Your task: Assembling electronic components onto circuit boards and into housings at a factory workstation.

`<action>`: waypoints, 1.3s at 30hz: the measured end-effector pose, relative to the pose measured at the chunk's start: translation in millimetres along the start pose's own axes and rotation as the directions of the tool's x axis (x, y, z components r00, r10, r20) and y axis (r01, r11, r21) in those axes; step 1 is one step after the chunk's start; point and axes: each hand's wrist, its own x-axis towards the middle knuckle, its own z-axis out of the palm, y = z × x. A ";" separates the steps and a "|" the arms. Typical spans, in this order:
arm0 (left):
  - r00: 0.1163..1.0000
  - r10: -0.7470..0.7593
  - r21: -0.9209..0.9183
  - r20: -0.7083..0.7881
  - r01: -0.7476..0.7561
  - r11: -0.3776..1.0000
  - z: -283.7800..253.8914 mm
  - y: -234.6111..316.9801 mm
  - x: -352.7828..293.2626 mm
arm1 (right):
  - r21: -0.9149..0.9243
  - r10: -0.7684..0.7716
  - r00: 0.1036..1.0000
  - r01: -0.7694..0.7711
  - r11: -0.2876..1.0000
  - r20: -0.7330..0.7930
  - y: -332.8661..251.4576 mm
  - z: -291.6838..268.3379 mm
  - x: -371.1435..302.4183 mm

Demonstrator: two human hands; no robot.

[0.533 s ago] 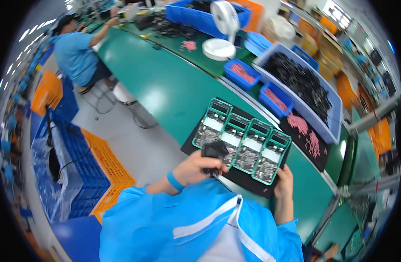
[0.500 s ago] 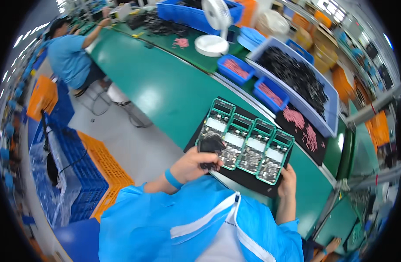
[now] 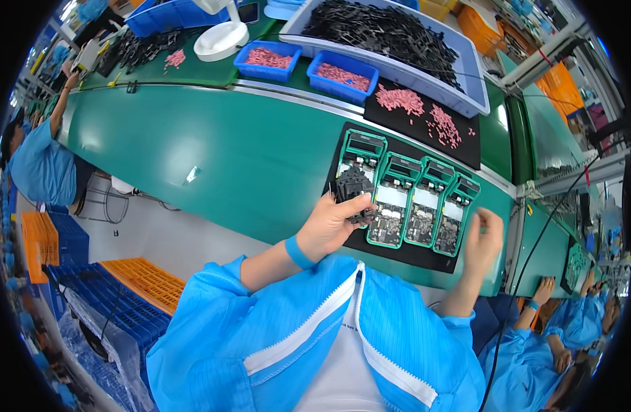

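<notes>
My left hand (image 3: 331,225), a blue band at its wrist, is closed around a clump of small black plastic parts (image 3: 353,185). It hovers over the lower left of a black mat (image 3: 425,257). On that mat several green-framed circuit boards (image 3: 421,214) stand side by side, each with a white rectangle; the clump partly hides the leftmost one. My right hand (image 3: 483,242) is raised just right of the rightmost board, apart from it. Its fingers look slightly bent and apart, somewhat blurred, and nothing shows in them.
Beyond the boards, small pink pieces (image 3: 400,100) lie on a second black mat (image 3: 475,152). Behind are two blue bins (image 3: 343,89) of pink pieces and a large tray (image 3: 475,96) heaped with black parts. A white fan base (image 3: 221,42) stands left. Co-workers (image 3: 44,172) sit at both sides.
My right hand has let go of the lower right edge by the boards and risen to their right. My left hand still grips the black parts. The view has turned right.
</notes>
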 end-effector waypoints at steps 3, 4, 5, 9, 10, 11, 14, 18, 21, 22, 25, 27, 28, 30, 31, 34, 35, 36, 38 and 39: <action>0.995 0.083 0.018 0.047 -0.084 0.996 -3.6 -25.7 7.7 | 0.443 -0.060 0.983 -0.022 0.896 0.171 -78.1 18.7 -8.3; 0.989 0.130 0.026 0.073 -0.132 0.991 4.8 -27.1 5.6 | 0.452 -0.117 0.977 0.023 0.892 0.181 -96.9 28.9 -14.0; 0.981 0.176 0.032 0.087 -0.179 0.983 2.7 -30.4 7.6 | 0.476 -0.156 0.966 0.039 0.879 0.208 -113.6 36.3 -14.9; 0.948 0.303 -0.014 0.099 -0.303 0.953 9.1 -25.8 0.8 | 0.500 -0.193 0.960 0.069 0.863 0.201 -133.7 59.8 -22.2; 0.948 0.299 -0.045 0.112 -0.296 0.954 5.8 -23.4 0.0 | 0.504 -0.193 0.960 0.065 0.861 0.205 -134.0 62.2 -23.2; 0.948 0.299 -0.042 0.106 -0.296 0.954 3.5 -21.5 -1.7 | 0.511 -0.188 0.962 0.061 0.858 0.200 -134.6 64.4 -24.1; 0.951 0.286 0.045 0.115 -0.293 0.955 -0.6 -16.6 -8.2 | 0.549 -0.168 0.961 0.020 0.836 0.221 -137.0 66.7 -25.4; 0.982 0.152 0.048 0.109 -0.158 0.986 -7.5 -4.2 -18.3 | 0.652 -0.074 0.935 -0.183 0.736 0.346 -131.9 67.1 -25.7; 0.990 0.120 0.046 0.070 -0.124 0.991 -12.7 2.4 -22.9 | 0.664 -0.090 0.928 -0.189 0.723 0.362 -128.9 69.5 -22.1; 0.990 0.117 0.048 0.078 -0.121 0.991 -15.8 4.8 -22.9 | 0.671 -0.097 0.924 -0.193 0.716 0.369 -128.3 69.8 -21.0; 0.983 0.177 0.054 0.048 -0.180 0.982 -23.7 20.4 -24.8 | 0.591 -0.259 0.936 0.073 0.804 0.237 -121.3 72.1 -12.6; 0.971 0.237 0.084 -0.020 -0.235 0.968 -40.5 31.5 -26.5 | 0.493 -0.459 0.865 0.313 0.812 0.205 -120.3 73.5 -5.3; 0.964 0.256 0.070 -0.072 -0.252 0.965 -42.6 38.5 -30.8 | 0.469 -0.544 0.812 0.405 0.785 0.210 -119.8 74.8 -4.0; 0.945 0.286 0.069 -0.156 -0.279 0.958 -50.8 49.8 -36.4 | 0.477 -0.581 0.783 0.433 0.765 0.222 -118.5 83.3 -10.0; 0.939 0.302 0.064 -0.165 -0.295 0.953 -54.7 53.2 -39.8 | 0.461 -0.611 0.747 0.459 0.760 0.262 -120.4 85.4 -11.9; 0.926 0.322 0.048 -0.196 -0.318 0.947 -63.2 58.9 -48.7 | 0.457 -0.652 0.685 0.490 0.742 0.324 -118.0 94.6 -17.3; 0.925 0.327 0.045 -0.195 -0.324 0.945 -67.4 59.6 -50.7 | 0.464 -0.662 0.675 0.497 0.734 0.325 -117.2 97.0 -17.7; 0.925 0.326 0.045 -0.195 -0.324 0.945 -69.2 60.4 -53.0 | 0.469 -0.671 0.666 0.503 0.726 0.326 -116.7 98.4 -17.3; 0.912 0.335 0.055 -0.237 -0.332 0.942 -73.2 60.9 -59.9 | 0.469 -0.687 0.649 0.520 0.714 0.327 -117.9 99.9 -16.4; 0.915 0.323 0.054 -0.243 -0.320 0.946 -75.6 60.8 -62.4 | 0.466 -0.701 0.633 0.537 0.703 0.328 -118.3 100.5 -15.8</action>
